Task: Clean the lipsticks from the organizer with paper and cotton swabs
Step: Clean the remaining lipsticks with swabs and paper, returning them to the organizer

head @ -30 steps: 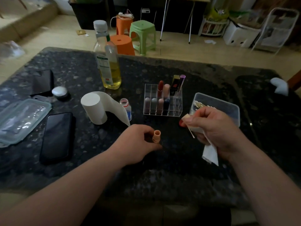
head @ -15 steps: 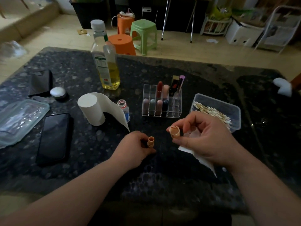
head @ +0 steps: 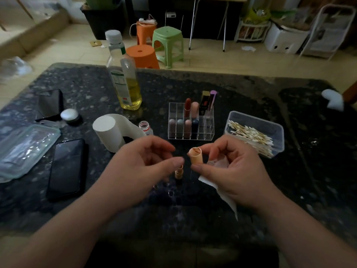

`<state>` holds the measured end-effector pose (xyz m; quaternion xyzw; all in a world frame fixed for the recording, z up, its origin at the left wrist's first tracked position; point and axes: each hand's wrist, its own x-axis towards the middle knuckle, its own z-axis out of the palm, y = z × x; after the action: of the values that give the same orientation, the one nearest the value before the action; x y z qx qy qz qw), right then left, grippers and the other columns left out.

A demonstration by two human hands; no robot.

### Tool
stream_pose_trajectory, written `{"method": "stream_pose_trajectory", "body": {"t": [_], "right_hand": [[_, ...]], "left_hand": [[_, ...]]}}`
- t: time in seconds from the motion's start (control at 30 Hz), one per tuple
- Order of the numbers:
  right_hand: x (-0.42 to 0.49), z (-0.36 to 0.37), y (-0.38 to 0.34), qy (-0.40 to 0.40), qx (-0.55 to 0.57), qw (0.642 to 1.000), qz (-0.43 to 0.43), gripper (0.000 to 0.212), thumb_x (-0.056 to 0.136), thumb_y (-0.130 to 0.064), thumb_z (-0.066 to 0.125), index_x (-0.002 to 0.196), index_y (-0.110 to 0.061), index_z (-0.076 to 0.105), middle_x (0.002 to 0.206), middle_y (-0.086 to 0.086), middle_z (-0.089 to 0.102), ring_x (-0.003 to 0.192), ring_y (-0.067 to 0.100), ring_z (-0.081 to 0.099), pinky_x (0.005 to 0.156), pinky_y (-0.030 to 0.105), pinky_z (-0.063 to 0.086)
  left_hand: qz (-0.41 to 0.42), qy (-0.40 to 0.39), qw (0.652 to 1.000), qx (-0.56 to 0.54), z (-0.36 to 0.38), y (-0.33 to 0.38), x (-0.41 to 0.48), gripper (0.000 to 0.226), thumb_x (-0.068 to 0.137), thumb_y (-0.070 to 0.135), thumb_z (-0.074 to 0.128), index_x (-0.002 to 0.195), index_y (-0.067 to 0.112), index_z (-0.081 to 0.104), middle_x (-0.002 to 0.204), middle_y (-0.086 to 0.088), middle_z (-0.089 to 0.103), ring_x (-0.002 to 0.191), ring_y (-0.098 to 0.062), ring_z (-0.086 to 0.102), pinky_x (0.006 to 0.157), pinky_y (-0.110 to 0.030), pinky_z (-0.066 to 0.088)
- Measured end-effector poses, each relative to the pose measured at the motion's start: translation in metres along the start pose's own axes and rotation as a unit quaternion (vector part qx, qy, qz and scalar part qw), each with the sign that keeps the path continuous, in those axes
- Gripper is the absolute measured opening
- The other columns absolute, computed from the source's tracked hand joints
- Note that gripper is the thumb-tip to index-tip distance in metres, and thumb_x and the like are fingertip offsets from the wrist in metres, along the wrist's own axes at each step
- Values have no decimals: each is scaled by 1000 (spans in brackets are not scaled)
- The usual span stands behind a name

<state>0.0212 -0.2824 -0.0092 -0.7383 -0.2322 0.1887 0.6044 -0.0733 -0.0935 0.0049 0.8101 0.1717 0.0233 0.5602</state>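
Right hand (head: 232, 172) around lipstick cap (head: 196, 156)

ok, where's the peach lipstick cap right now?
Head view, just right of centre: the peach cylindrical plastic lipstick cap is pinched by the right hand, in front of the clear acrylic organizer and left of the clear plastic tub of cotton swabs.

On my feed I see the right hand (head: 231, 171) pinching a peach lipstick cap (head: 196, 155) with paper (head: 222, 192) tucked in its palm, while the left hand (head: 143, 167) hangs loose-fingered just above the uncapped lipstick (head: 179, 172) standing on the dark table (head: 193, 219).
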Motion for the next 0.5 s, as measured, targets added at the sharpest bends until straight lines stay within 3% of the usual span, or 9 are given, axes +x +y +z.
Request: {"method": "stream_pose_trajectory", "body": {"t": [0.07,0.17,0.37,0.5], "right_hand": [[-5,11,-2,22,37,999,-10,30,68,-13,87,82,-16,61,101,-2,76,99,15,73,85,40,59],[-11,23,-2,27,90,995,-23,25,68,-14,83,81,-19,63,102,1,76,100,20,73,83,42,61],[-19,28,3,26,11,998,-62,22,78,-5,79,83,-19,64,100,-5,75,95,9,73,83,14,54],[-18,22,4,38,51,998,-25,30,76,-20,85,95,-29,63,108,-4,72,105,14,70,86,33,58]], "left_hand": [[15,-32,995,-98,8,9,-13,37,70,34,79,104,24,70,92,1,77,82,-18,76,75,-31,62],[2,-43,990,-134,19,4,-13,32,69,31,82,99,31,70,98,4,77,92,-16,76,81,-34,61],[-25,-32,978,-203,29,-3,-10,22,68,26,84,85,32,72,96,-5,78,93,-20,76,83,-38,57],[-43,-8,983,-178,20,-1,-11,26,67,33,81,92,34,76,97,1,78,92,-15,75,86,-39,59]]}}
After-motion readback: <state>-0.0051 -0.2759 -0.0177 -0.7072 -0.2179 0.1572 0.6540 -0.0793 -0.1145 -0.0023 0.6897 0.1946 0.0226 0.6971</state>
